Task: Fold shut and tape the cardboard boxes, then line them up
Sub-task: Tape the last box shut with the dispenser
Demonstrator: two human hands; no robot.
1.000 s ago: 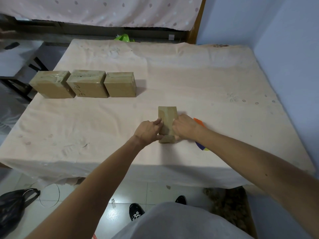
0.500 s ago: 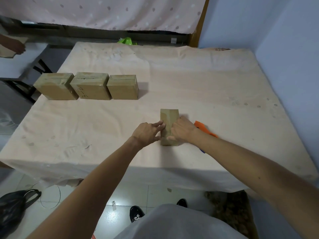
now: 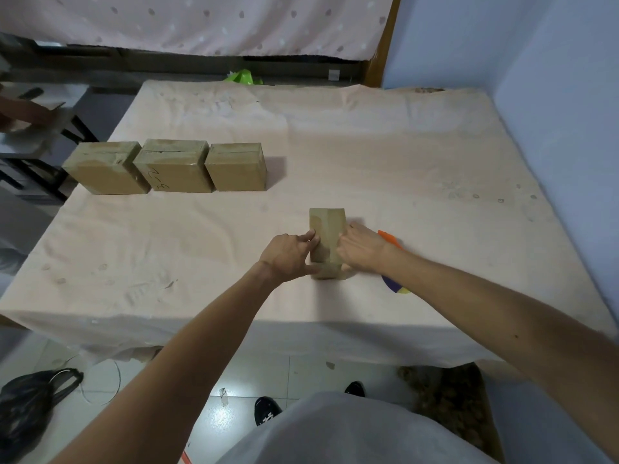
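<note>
A small taped cardboard box (image 3: 327,231) stands on its narrow side near the front middle of the cloth-covered table (image 3: 402,169). My left hand (image 3: 289,254) grips its left side, with fingertips on the top face and the thumb low at the front. My right hand (image 3: 360,249) presses against its right side, the fingers mostly hidden behind the box. Three closed, taped boxes stand side by side in a row at the back left: the left box (image 3: 105,167), the middle box (image 3: 174,165) with handwriting on it, and the right box (image 3: 236,165).
An orange, purple and yellow tape dispenser (image 3: 393,262) lies just right of my right wrist, partly hidden by the arm. A black bag (image 3: 30,406) sits on the floor at the lower left. Another person's arm (image 3: 23,112) shows at a side table far left. The blue wall is on the right.
Both hands stay on the upright box. The box and the hands have barely shifted on the table; the camera view has tilted slightly.
</note>
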